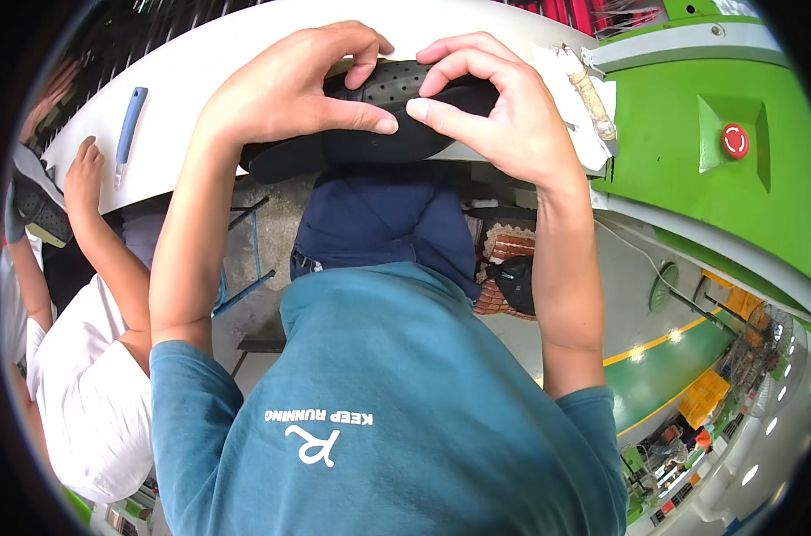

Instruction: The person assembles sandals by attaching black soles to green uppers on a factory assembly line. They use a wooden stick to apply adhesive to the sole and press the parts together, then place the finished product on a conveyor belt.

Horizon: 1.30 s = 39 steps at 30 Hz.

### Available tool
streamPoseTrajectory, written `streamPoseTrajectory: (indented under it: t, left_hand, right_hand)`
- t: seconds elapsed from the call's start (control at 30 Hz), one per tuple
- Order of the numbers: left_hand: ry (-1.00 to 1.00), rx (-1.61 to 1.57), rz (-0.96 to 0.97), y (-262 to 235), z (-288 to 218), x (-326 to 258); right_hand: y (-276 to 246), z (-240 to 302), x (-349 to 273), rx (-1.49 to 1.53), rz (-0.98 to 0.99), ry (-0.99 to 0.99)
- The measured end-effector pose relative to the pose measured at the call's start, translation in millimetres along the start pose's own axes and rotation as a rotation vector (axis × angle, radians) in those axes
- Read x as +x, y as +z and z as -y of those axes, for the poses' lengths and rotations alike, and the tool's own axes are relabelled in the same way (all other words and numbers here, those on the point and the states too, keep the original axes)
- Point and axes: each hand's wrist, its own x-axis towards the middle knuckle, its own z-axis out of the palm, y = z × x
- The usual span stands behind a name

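Note:
A black shoe (369, 150) with a dotted, perforated upper (394, 83) lies sideways at the near edge of the white table, in front of my body. My left hand (307, 85) curves around its left part, thumb pressed on the near side and fingertips over the far edge of the perforated part. From the right, my right hand (504, 107) pinches the same upper, the thumb close to the left thumb and the fingers bent over the top. Parts of the shoe are hidden behind both hands.
On the white table (191, 76), a blue-handled tool (130, 129) lies at the left. A taped, stick-like thing (588, 94) rests on white paper at the right, beside a green machine (673, 116) with a red stop button (735, 140). A co-worker's hand (85, 174) touches the table's left edge.

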Motion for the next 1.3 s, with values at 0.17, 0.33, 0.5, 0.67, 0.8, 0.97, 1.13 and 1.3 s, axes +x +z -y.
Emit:
streamPoseTrajectory:
  t: [0.17, 0.33, 0.5, 0.67, 0.8, 0.97, 1.13, 1.3]
  left_hand:
    - [-0.033, -0.14, 0.109, -1, -1, 4]
    - [0.023, -0.134, 0.084, 3, 2, 4]
    - [-0.024, -0.205, 0.096, 2, 0, 4]
    - [-0.047, -0.258, 0.078, 5, -3, 3]
    - [-0.081, -0.302, 0.001, 9, -5, -3]
    - [0.134, -0.162, -0.327, 16, -37, -2]
    - [0.3, -0.447, -0.88, 44, -82, -17]
    - [-0.12, -0.624, -0.931, 82, -25, -54]
  right_hand:
    - [1, -4, 5, 0.037, 0.005, 0.008]
    - [3, -5, 5, 0.05, -0.012, 0.039]
    - [-13, -14, 15, 0.352, 0.132, 0.304]
    - [-28, -43, 11, 0.486, 0.178, 0.385]
    - [-25, -64, -7, 0.42, 0.167, 0.325]
    - [-66, 61, 21, 0.165, -0.149, 0.109]
    - [-45, 114, 29, 0.132, -0.35, -0.415]
    - [-33, 63, -7, -0.038, -0.212, -0.22]
